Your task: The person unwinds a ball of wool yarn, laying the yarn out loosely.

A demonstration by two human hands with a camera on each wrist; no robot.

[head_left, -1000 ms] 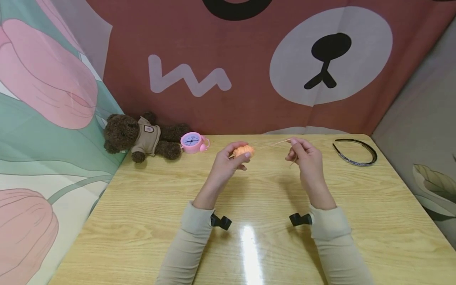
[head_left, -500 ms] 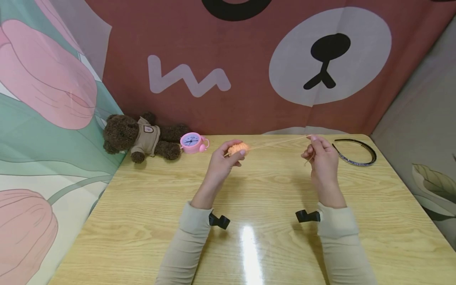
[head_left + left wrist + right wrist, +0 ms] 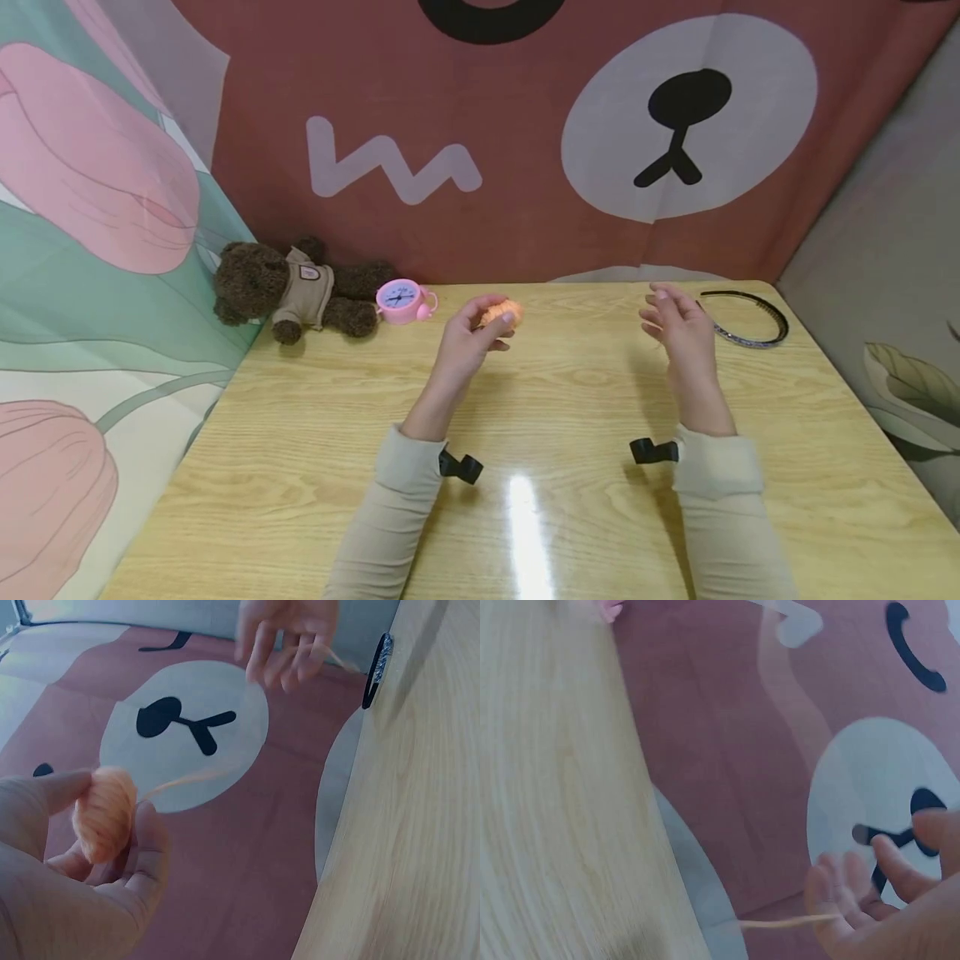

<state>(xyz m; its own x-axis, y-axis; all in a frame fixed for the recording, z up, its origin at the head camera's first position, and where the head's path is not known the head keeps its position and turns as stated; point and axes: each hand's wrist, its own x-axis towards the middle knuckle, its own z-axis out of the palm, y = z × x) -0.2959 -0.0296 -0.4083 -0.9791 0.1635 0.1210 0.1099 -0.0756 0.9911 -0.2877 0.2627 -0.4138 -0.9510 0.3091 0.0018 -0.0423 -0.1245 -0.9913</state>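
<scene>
My left hand (image 3: 462,342) holds a small orange ball of yarn (image 3: 105,814) between thumb and fingers, raised over the table. A blurred strand of yarn (image 3: 180,781) leads off the ball to the right in the left wrist view. My right hand (image 3: 684,333) is raised over the right part of the table, near the headband. Its thumb and index finger are apart and the other fingers are loosely extended. In the right wrist view a pale yarn end (image 3: 787,922) sticks out from beside those fingers.
A black headband (image 3: 750,340) with a glittery band lies at the back right of the wooden table (image 3: 570,400). At the back left lie a brown teddy bear (image 3: 307,292) in a beige shirt and a pink alarm clock (image 3: 400,302). A printed cloth (image 3: 525,225) hangs behind.
My right hand has moved right, drawing yarn away from the ball, and its thumb and index finger have come apart. The taut strand no longer shows in the head view. My left hand shifted slightly left.
</scene>
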